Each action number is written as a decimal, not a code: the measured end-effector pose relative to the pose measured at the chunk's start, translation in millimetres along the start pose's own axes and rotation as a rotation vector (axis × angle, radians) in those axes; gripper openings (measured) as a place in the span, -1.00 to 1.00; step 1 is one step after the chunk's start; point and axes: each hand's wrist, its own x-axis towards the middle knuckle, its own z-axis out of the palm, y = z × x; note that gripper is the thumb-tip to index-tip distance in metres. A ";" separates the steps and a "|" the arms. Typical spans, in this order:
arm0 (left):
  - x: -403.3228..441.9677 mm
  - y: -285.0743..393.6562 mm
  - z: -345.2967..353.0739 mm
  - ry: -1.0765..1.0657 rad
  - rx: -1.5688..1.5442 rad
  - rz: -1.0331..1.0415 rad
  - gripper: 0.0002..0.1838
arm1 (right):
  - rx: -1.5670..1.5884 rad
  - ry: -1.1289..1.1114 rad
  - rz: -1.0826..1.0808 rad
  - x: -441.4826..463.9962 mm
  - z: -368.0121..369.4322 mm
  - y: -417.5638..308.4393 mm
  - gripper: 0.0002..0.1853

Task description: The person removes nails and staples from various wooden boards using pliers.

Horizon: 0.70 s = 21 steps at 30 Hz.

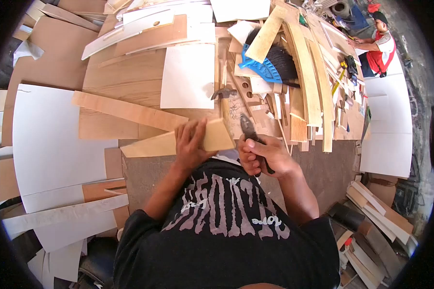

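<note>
My left hand [193, 145] grips a wooden board [154, 146] near its right end, fingers over the top face and thumb underneath. The board lies crosswise in front of my body at the table's near edge. In my right hand [270, 156] is a pair of pliers [248, 129] with dark handles, its jaws pointing up and away from me. The jaws are just right of the board's end and apart from it. Beyond the board, a claw hammer [224, 93] lies on the table among wood scraps.
Another wooden strip [130, 111] lies behind the board. White panels [188, 77] cover part of the worktable [115, 86]. A blue broom head [263, 67] and long planks [306, 72] are piled right. A person [381, 45] works at the far right. Offcuts [378, 212] are stacked lower right.
</note>
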 end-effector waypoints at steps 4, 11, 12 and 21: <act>-11.1 6.0 8.3 0.014 -0.030 -0.143 0.11 | -0.094 0.111 -0.129 4.0 -24.0 -8.8 -0.63; -1.5 7.0 12.4 0.082 -0.021 -0.289 0.12 | -0.065 0.143 -0.095 51.6 -86.1 13.8 -0.66; -3.5 9.2 14.8 0.068 -0.031 -0.294 0.13 | -0.067 0.198 -0.104 59.9 -88.4 17.1 -0.69; -15.8 23.8 34.4 -0.124 -0.059 -0.356 0.08 | -0.028 0.319 0.116 114.1 -148.6 35.9 -0.73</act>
